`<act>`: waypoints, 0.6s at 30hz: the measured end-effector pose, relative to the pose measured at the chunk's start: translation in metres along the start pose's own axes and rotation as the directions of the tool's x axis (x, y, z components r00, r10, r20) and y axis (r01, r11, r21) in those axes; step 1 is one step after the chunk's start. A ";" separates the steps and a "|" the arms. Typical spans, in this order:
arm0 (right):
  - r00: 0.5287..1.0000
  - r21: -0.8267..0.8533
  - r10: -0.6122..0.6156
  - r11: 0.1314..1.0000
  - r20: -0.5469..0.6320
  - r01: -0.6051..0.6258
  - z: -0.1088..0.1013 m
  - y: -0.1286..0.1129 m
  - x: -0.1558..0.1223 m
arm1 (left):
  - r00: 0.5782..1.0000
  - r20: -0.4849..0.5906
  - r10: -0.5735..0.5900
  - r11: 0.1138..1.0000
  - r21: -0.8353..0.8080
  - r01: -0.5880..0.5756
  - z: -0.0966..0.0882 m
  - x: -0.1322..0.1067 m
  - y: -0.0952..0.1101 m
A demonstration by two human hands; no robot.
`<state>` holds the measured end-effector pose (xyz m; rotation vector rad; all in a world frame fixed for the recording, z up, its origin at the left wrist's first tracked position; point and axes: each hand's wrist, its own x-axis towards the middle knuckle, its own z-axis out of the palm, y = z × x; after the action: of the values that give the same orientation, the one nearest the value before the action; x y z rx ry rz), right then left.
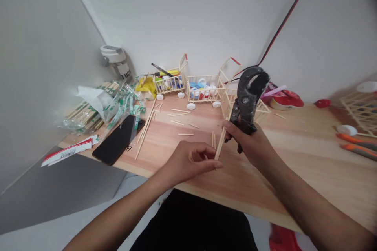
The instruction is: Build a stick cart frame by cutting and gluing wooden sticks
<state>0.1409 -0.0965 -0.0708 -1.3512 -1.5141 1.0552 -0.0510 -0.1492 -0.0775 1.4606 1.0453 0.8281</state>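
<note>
Two miniature carts built from wooden sticks stand along the back edge of the pale wooden worktop, on white bottle-cap wheels. The left cart holds blue, white and yellow caps, with a dark-handled tool lying across its top. The right cart holds blue, white and red caps.

Near the worktop's front edge, the right hand wraps its fingers around the lower handles of black heavy-duty cutters, which stand upright, and pins a thin wooden stick against them. The left hand is just beside the stick's lower end, its fingers curled narrowly; whether they touch it, one cannot tell. Loose cut sticks lie on the worktop behind the hands.
</note>
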 end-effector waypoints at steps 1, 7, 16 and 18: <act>1.000 -0.017 0.009 1.000 0.001 -0.009 0.000 -0.001 0.000 | 1.000 -0.022 -0.005 1.000 -0.008 0.005 -0.001 0.002 0.004; 0.997 -0.125 -0.072 0.990 -0.001 0.071 0.002 0.000 -0.001 | 0.995 -0.058 -0.077 0.982 -0.176 0.066 0.005 0.024 0.014; 0.984 -0.189 -0.174 0.965 0.048 0.180 0.004 -0.002 -0.002 | 0.996 -0.022 -0.082 0.985 -0.155 0.077 0.006 0.028 0.010; 0.972 -0.229 -0.209 0.946 0.109 0.229 -0.002 -0.004 0.001 | 0.997 -0.037 -0.073 0.986 -0.154 0.067 -0.003 0.026 0.013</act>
<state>0.1418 -0.0957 -0.0662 -1.2746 -1.8556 0.8170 -0.0421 -0.1244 -0.0656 1.2758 1.0358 0.8725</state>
